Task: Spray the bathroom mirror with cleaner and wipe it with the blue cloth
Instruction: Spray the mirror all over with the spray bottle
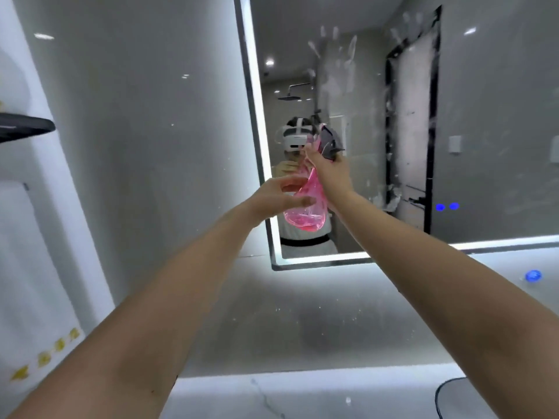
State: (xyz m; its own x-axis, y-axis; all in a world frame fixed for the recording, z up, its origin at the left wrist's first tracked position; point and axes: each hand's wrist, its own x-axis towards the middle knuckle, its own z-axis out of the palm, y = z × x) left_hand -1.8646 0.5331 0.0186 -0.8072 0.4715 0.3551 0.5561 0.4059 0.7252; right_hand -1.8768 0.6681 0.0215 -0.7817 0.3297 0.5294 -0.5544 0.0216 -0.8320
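A lit-edged bathroom mirror (pixel 363 86) hangs on the grey wall ahead, smeared with white handprints and streaks on its upper and right parts. My right hand (pixel 328 170) grips the neck of a pink translucent spray bottle (pixel 307 207) with a grey trigger head (pixel 329 143), held up in front of the mirror's lower left. My left hand (pixel 281 196) is beside the bottle's body with fingers spread, touching or nearly touching it. No blue cloth is in view.
A white marble counter (pixel 302 394) runs along the bottom, with a dark sink rim (pixel 447 391) at the lower right. A black shelf (pixel 24 127) juts out at the left. Blue lights (pixel 447 206) glow on the mirror's lower right.
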